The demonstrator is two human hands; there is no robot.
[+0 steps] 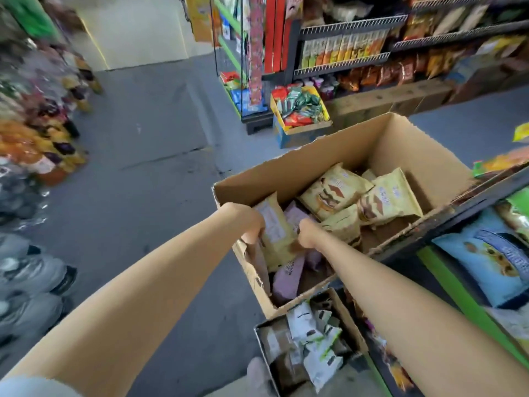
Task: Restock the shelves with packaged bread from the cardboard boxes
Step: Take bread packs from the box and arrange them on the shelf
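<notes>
Both of your arms reach down into the large cardboard box (337,179) standing open on the grey floor (137,173) beside the shelf (446,224). Your left hand (252,224) grips the left edge of a pale yellow bread packet (274,233) that stands on end against the box's near-left wall, fingers curled round its side. Your right hand (307,233) is closed on the same packet's right edge, so you hold it between both hands, though the fingertips themselves are hidden behind the wrapper. Beneath it lie purple packets (286,279), and toward the box's far end several more yellow packets (355,193) lie loosely piled, flat or tilted. Just nearer to you, touching the big box's corner, sits a smaller box (340,310) holding white and green pouches (315,339). On the shelf at your right a light blue bag (492,259) lies flat above a green rail. Across the aisle, a yellow tray of red and green sachets (300,108) sits on the floor before wire racks of snacks (346,50).
</notes>
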